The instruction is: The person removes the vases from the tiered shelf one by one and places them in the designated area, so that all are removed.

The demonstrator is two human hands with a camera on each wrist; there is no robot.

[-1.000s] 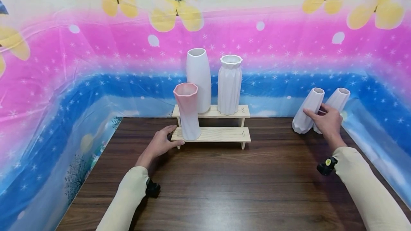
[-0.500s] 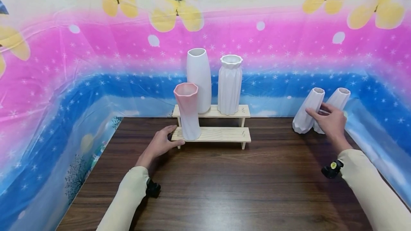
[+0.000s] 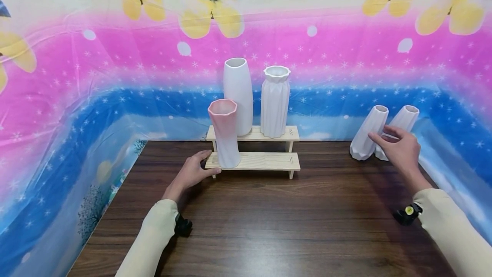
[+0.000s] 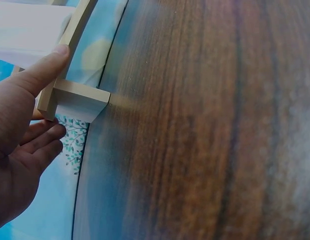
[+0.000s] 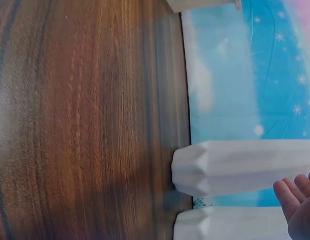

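Right now your left hand (image 3: pixel 193 170) grips the wooden stand (image 3: pixel 265 161) by the left end of its lower shelf, thumb against the front edge and the other fingers loosely bent around and just beyond that end. On the same shelf, close to your grip, stands the pink-and-white vase (image 3: pixel 224 140), its pink rim uppermost. Up on the stand's rear, higher shelf you have the tall smooth vase (image 3: pixel 239 89) to the left, partly hidden by the pink one, and the ribbed vase (image 3: pixel 274 104) with a scalloped rim to the right, a gap between them. Well off to the right of the stand, your right hand (image 3: pixel 401 148) is relaxed, thumb and fingers parted, in front of two slim faceted white vases standing side by side on the dark table (image 3: pixel 250 217). Your thumb overlaps the edge of the inner faceted vase (image 3: pixel 367 136), nearer the stand, and your fingers cover part of the outer faceted vase (image 3: pixel 402 119); whether you touch either one, I cannot tell. Behind the stand hangs a patterned cloth (image 3: pixel 269 29) in pink and blue, and on your side of it your cream sleeves (image 3: pixel 151 234) show
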